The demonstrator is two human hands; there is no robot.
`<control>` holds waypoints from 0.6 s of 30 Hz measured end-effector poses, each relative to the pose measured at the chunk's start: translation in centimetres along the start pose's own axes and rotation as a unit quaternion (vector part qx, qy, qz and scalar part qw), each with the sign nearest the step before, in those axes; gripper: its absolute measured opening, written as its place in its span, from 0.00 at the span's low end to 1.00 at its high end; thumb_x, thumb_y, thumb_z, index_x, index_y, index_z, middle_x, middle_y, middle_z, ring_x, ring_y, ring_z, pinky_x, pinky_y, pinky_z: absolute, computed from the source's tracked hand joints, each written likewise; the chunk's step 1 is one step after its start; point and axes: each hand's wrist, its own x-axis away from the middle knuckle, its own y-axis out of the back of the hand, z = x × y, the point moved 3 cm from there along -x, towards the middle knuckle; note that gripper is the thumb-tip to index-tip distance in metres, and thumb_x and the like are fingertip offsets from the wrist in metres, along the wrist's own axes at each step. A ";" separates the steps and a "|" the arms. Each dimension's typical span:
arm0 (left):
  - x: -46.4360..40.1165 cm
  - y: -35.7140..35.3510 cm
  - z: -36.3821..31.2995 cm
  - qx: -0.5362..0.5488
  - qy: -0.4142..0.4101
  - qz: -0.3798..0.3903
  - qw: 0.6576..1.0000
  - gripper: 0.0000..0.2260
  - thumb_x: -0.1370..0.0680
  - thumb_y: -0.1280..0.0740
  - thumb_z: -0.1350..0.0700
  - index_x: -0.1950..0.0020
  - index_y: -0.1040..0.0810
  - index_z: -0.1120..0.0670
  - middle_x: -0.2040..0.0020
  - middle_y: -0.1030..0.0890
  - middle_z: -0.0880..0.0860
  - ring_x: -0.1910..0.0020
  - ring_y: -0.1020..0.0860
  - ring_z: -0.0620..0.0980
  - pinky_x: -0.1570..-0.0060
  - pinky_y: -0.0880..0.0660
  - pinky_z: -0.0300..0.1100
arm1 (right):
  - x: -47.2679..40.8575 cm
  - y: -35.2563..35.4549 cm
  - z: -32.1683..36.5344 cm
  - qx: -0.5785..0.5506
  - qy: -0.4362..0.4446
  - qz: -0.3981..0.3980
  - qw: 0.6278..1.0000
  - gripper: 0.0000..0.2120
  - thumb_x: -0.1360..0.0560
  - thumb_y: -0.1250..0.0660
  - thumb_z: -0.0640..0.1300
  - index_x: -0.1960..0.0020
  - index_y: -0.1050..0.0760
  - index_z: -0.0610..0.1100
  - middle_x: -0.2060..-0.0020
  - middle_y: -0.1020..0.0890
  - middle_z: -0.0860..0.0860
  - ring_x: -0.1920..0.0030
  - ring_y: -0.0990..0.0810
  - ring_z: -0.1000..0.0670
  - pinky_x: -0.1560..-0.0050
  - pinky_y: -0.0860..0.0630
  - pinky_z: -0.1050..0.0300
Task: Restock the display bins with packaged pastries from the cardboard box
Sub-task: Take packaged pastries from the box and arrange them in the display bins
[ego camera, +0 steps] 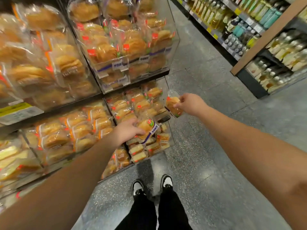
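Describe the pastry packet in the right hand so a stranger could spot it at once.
Start at the clear acrylic display bins on the left and go to their lower right corner. Just past it, over the grey speckled floor, the right hand pinches a clear-wrapped golden pastry packet, the only one outside the bins.

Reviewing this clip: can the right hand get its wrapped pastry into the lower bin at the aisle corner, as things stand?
Probably yes. The right hand pinches a wrapped pastry just off the corner bin, with nothing between them. The left hand holds another pastry at the bin's front, leaving the far part free.
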 end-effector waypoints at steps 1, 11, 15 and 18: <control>-0.6 -0.2 -0.2 -0.009 -0.003 0.004 1.000 0.32 0.26 0.26 0.50 0.24 0.33 0.51 0.30 0.26 0.52 0.44 0.26 0.47 0.54 0.30 0.37 | -1.0 0.1 0.3 0.020 0.006 -0.003 1.000 0.24 0.23 0.30 0.55 0.33 0.26 0.41 0.41 0.19 0.44 0.41 0.21 0.43 0.48 0.29 0.54; -5.5 -1.6 -2.0 -0.123 -0.003 0.010 0.992 0.33 0.23 0.29 0.46 0.22 0.38 0.50 0.25 0.31 0.52 0.34 0.29 0.52 0.46 0.35 0.41 | -9.7 -1.2 5.1 0.287 0.113 0.050 0.950 0.16 0.21 0.37 0.41 0.34 0.26 0.38 0.44 0.21 0.42 0.45 0.22 0.41 0.55 0.29 0.54; -7.1 -2.2 -2.0 -0.105 0.007 0.023 0.994 0.32 0.24 0.28 0.48 0.23 0.36 0.49 0.29 0.29 0.52 0.45 0.31 0.45 0.50 0.35 0.40 | -12.0 -2.6 6.3 0.326 0.118 0.076 0.935 0.07 0.21 0.40 0.35 0.44 0.26 0.37 0.58 0.27 0.43 0.55 0.27 0.43 0.55 0.30 0.54; -7.6 -2.5 -1.5 -0.097 -0.012 0.025 0.995 0.30 0.24 0.27 0.48 0.25 0.34 0.50 0.41 0.26 0.50 0.56 0.28 0.42 0.61 0.34 0.39 | -12.9 -3.6 6.7 0.358 0.138 0.070 0.921 0.07 0.20 0.41 0.35 0.46 0.26 0.36 0.63 0.28 0.44 0.59 0.26 0.45 0.56 0.29 0.54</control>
